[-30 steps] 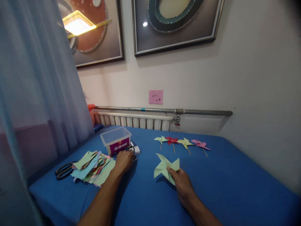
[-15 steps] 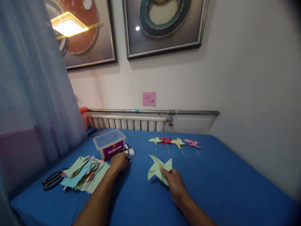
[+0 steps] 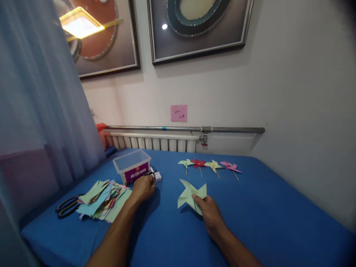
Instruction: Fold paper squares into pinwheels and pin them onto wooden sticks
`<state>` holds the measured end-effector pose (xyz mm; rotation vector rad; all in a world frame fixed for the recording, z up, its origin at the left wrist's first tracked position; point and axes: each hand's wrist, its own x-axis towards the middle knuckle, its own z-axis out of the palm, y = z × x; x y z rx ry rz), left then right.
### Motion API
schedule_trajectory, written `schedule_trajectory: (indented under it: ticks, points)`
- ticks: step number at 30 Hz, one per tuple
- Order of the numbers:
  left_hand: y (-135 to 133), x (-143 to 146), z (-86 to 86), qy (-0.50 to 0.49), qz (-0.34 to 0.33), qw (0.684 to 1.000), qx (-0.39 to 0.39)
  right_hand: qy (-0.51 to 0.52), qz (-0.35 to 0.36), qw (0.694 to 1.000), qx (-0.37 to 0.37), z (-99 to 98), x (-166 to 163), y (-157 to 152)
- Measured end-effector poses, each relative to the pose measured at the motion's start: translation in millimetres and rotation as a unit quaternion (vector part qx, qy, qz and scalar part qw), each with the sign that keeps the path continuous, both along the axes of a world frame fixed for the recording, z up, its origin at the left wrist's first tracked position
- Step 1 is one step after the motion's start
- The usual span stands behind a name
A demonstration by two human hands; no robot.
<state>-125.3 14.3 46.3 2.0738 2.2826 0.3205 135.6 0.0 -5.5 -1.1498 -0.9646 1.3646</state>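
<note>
My right hand (image 3: 210, 213) pinches a pale green paper pinwheel (image 3: 191, 196) by one edge, thumb on top, just above the blue cloth. The pinwheel has its blades folded and no stick shows on it. My left hand (image 3: 144, 187) is closed in front of the clear plastic box (image 3: 132, 161) with a purple label, beside a small white box (image 3: 158, 177). Its fingertips are turned away, so what they grip is mostly hidden. Left of that forearm lies a loose pile of coloured paper (image 3: 104, 200).
Black-handled scissors (image 3: 68, 205) lie left of the paper, blades hidden. Behind my right hand is a row of several finished pinwheels on sticks, among them a red pinwheel (image 3: 198, 163) and a pink pinwheel (image 3: 230, 166). A blue curtain (image 3: 50, 92) hangs at left; pipes (image 3: 233, 129) run behind.
My left hand has lifted slightly from the cloth, its fingers closing; the dark object seen by its fingertips is now mostly hidden. My right hand still holds the pinwheel. The view has shifted a little.
</note>
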Motion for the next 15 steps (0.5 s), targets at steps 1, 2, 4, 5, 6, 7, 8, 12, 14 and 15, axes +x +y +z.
schedule_trajectory:
  ticks: [1, 2, 4, 5, 6, 7, 8, 12, 14, 15]
  points:
    - [-2, 4, -0.9, 0.001, -0.022, 1.000, -0.007, -0.001, -0.004, 1.000, -0.001, -0.1, 0, 0]
    - [-3, 8, -2.2, 0.004, -0.045, 0.999, -0.016, -0.003, -0.007, 1.000, -0.001, -0.4, 0, 0]
    - [-5, 15, -5.3, 0.014, -0.088, 0.995, -0.036, -0.009, -0.011, 1.000, -0.002, -1.3, -1, 1]
    - [-6, 18, -6.8, 0.017, -0.103, 0.994, -0.045, -0.010, -0.010, 1.000, -0.001, -1.8, -1, 1]
    - [-6, 19, -8.1, 0.018, -0.112, 0.992, -0.052, -0.011, -0.006, 1.000, 0.001, -2.1, -1, 1]
    - [-6, 19, -9.1, 0.016, -0.113, 0.992, -0.056, -0.011, -0.004, 1.000, 0.000, -2.2, -1, 1]
    - [-5, 19, -9.8, 0.014, -0.113, 0.992, -0.058, -0.010, -0.003, 1.000, -0.002, -1.8, -1, 1]
    - [-3, 15, -9.8, 0.010, -0.109, 0.993, -0.049, -0.007, 0.000, 1.000, 0.006, 2.6, -1, -2]
    - [-3, 16, -8.4, -0.002, -0.108, 0.993, -0.050, -0.006, 0.001, 1.000, 0.009, 5.2, -1, -4]
    - [-4, 17, -7.7, -0.011, -0.109, 0.992, -0.056, -0.004, 0.002, 1.000, 0.007, 5.9, -1, -4]
